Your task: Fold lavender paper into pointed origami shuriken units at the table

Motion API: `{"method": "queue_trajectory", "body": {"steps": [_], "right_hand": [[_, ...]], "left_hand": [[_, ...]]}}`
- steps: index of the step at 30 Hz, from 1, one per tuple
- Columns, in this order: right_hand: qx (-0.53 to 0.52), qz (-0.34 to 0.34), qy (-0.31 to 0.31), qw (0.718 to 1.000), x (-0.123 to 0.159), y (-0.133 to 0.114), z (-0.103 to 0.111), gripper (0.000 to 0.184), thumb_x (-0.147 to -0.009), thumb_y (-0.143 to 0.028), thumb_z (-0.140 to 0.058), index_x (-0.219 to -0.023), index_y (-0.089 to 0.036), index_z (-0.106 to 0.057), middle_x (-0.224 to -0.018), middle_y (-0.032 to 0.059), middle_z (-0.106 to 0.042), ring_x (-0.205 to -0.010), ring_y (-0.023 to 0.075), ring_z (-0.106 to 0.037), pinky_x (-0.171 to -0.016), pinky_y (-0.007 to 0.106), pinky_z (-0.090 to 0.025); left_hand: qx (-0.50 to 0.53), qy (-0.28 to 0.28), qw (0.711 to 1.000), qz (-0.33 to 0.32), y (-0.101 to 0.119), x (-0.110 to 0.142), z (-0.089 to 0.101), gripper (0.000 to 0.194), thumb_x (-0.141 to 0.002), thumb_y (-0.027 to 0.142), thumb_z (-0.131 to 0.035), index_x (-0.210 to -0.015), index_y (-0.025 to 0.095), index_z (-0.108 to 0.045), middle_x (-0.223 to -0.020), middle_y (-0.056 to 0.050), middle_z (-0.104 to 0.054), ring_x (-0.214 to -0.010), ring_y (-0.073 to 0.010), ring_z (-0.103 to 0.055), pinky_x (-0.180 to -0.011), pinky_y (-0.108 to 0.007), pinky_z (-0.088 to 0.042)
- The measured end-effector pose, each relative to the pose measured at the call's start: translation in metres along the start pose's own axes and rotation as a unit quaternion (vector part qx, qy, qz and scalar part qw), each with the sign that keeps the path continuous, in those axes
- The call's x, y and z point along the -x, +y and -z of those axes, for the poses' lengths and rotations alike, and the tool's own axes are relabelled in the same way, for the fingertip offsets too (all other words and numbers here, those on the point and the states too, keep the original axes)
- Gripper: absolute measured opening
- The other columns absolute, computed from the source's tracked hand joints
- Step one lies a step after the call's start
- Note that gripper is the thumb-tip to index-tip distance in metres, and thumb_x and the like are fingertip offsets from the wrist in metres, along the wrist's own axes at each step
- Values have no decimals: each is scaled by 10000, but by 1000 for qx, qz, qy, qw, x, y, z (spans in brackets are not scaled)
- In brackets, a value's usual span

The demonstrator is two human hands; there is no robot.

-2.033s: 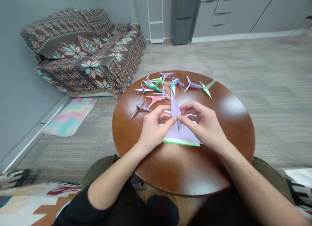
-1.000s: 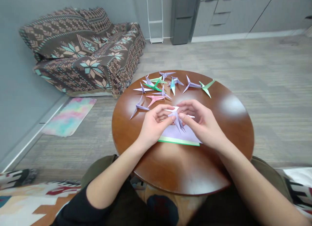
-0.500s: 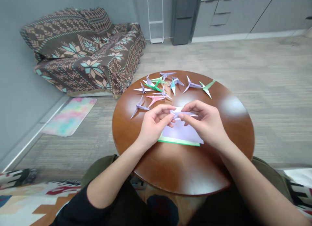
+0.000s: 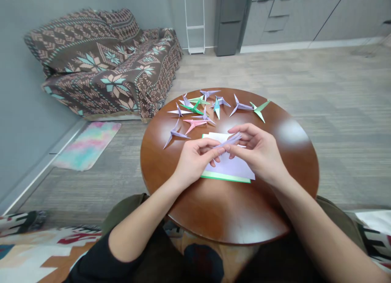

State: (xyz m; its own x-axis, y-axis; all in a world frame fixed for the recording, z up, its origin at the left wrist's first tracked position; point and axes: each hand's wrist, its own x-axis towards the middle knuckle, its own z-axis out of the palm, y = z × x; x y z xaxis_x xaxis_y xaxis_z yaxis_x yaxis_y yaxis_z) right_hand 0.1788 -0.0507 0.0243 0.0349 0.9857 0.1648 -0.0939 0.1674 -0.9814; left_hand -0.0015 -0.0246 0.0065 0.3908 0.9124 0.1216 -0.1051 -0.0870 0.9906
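Fingers (image 4: 215, 153) of the left hand (image 4: 192, 159): thumb and forefinger clamped on the near-left end of the folded lilac paper (image 4: 232, 139).
Right hand (image 4: 266, 153): thumb laid against the fold beside the left thumb tip, forefinger apart on the far side; whether it truly pinches, I cannot tell.
Folded paper: held just above the paper sheets (image 4: 233, 167), slim tips aimed far and right.
Handling: I judge it very light, crisp where layers stack, easily bent at the tips, hardly slippery.
Hold: I would favour the thick layered middle, gently, sparing the points.
Forearms (image 4: 314, 216): I see both slanting inward from near left and near right over the desk (image 4: 222, 209).
Far side: pointed paper figures (image 4: 194, 123), mostly left.
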Motion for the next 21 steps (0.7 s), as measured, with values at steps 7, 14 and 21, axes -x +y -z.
{"method": "queue_trajectory", "body": {"steps": [7, 14, 21], "right_hand": [[28, -21, -16, 999, 1, -5, 0, 337, -681, -435, -957, -687, -176, -741, -616, 19, -725, -524, 154, -667, -531, 293, -581], [72, 4, -20, 997, 0, -2, 5, 321, -727, -444, -919, -694, -178, -743, -639, 19, -715, -519, 137, -592, -481, 282, -506], [27, -33, -32, 999, 0, -1, 4, 349, -745, -434, -916, -791, -178, -683, -550, -29, -661, -449, 124, -594, -438, 254, -498]], "left_hand": [[-15, -6, 1000, -7, 1, 1, -1, 343, -836, 456, -840, -765, 154, -693, -588, 28, -595, -478, -77, -507, -466, -207, -429], [2, -57, 998, 20, 2, 3, -3, 351, -886, 482, -783, -893, 172, -619, -638, 26, -618, -512, -92, -558, -490, -203, -465], [-8, 4, 999, -46, 0, 5, -9, 302, -876, 356, -807, -1093, 171, -709, -871, -37, -764, -665, -133, -719, -593, -225, -574]]}}
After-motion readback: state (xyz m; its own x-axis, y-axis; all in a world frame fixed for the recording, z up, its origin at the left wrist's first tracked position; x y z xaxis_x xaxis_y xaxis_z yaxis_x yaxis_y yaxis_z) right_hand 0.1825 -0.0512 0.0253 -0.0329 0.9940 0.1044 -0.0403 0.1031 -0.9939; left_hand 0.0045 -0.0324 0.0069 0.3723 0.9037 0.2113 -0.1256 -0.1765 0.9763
